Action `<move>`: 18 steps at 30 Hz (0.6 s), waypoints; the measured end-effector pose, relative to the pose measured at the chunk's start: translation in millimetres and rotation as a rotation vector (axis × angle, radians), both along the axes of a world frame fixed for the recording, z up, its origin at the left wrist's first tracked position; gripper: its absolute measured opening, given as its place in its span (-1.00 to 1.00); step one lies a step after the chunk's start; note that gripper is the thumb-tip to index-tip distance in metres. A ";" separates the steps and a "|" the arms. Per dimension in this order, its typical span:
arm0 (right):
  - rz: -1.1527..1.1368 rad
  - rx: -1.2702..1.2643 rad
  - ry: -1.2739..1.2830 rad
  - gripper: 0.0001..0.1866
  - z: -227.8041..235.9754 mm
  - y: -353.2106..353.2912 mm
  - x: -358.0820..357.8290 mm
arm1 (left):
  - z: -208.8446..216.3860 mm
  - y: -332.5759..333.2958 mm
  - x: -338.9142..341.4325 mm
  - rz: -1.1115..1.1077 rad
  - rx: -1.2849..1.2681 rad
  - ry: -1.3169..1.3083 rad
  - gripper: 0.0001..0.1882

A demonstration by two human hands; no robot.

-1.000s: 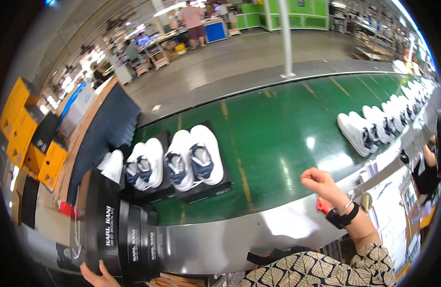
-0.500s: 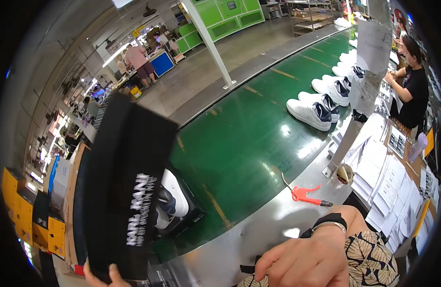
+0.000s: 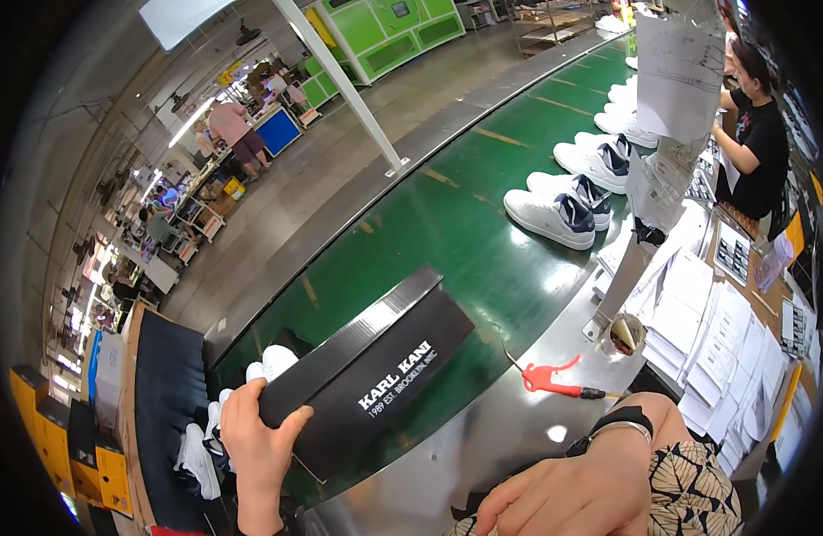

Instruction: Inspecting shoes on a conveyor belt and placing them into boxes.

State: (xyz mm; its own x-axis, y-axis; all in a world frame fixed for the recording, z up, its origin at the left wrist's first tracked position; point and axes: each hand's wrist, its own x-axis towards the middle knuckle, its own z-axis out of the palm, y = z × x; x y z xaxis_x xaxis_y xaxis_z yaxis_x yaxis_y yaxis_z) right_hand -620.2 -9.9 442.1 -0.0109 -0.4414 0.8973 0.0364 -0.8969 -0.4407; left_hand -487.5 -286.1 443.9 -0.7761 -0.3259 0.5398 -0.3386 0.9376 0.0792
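Note:
My left hand (image 3: 255, 438) grips the left end of a black shoebox lid (image 3: 403, 371) with white lettering, its thumb on the lettered face. The lid is tilted over the near side of the green conveyor belt. Just behind its left end show the toes of white shoes (image 3: 276, 359), with a dark edge beside them; the lid hides the rest. My right hand (image 3: 563, 491) is low at the front, back up and fingers curled together. What those fingers hold, if anything, is hidden. Above it on the metal edge lies a red air blow gun (image 3: 554, 380).
White sneakers (image 3: 554, 214) stand in a row along the green belt (image 3: 385, 268). More white shoes (image 3: 197, 460) sit on a black surface at left, near yellow boxes (image 3: 41, 424). Paper stacks (image 3: 697, 330), a cup (image 3: 624, 335) and a post are at right. A co-worker (image 3: 755, 134) stands beyond.
The black lid has swung right and down from upright at the left, now slanting over the belt, where the box of shoes behind is mostly covered. My right hand stays low, fingers curled.

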 end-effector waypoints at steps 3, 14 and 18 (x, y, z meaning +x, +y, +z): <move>-0.006 -0.009 -0.032 -0.56 -3.8 0.9 -10.2 | -6.9 -6.1 -23.8 0.024 -0.063 -0.098 -0.41; -0.397 0.502 0.001 -0.86 -66.6 -12.3 -51.3 | -44.0 -45.2 -82.4 -0.111 0.699 0.145 -0.42; -1.030 0.984 0.070 -0.84 -183.6 -14.0 -63.1 | -53.3 -40.3 -91.8 -0.088 0.421 -0.114 -0.45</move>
